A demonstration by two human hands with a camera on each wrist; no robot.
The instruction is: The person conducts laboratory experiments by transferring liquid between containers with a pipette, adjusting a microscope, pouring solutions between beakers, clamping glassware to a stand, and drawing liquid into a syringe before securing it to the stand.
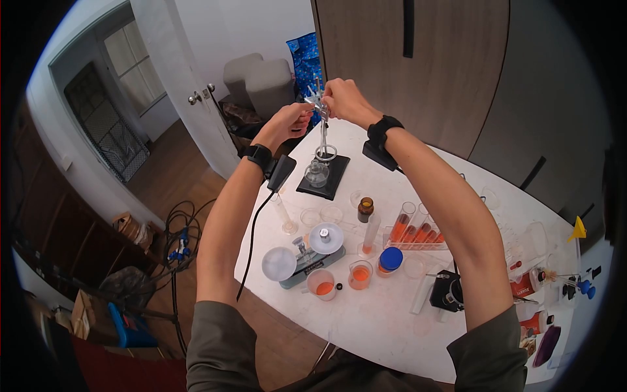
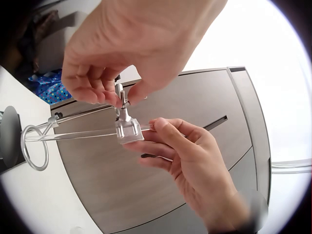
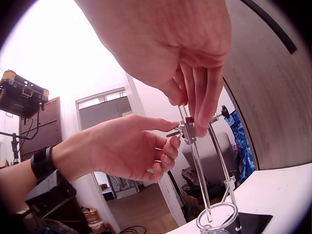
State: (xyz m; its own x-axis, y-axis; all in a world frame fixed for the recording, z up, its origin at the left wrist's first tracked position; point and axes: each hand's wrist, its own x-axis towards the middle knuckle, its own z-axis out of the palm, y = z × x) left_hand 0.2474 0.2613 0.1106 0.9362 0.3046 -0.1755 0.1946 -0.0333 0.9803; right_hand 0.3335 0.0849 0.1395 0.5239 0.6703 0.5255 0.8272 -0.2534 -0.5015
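High over the far end of the table, both hands work at a metal clamp (image 2: 128, 131) on a stand with a black base (image 1: 337, 171). My left hand (image 1: 290, 123) pinches the clamp's screw (image 2: 123, 97) between thumb and forefinger, its other fingers loosely bent. Just above the clamp jaws, my right hand (image 1: 349, 102) pinches the upper end of a clear glass tube (image 2: 78, 135). The tube runs down through the clamp towards a metal ring (image 3: 235, 214). Beside it rises the stand's rod (image 3: 220, 157). On the base sits a round glass vessel (image 1: 317, 174).
Nearer the body stand a two-pan balance (image 1: 304, 269), beakers of orange liquid (image 1: 321, 287), a blue-lidded jar (image 1: 390, 260) and a brown bottle (image 1: 366, 209). A rack (image 1: 418, 246) holds several tubes of orange liquid. A measuring cylinder (image 1: 283, 219) stands near the left edge.
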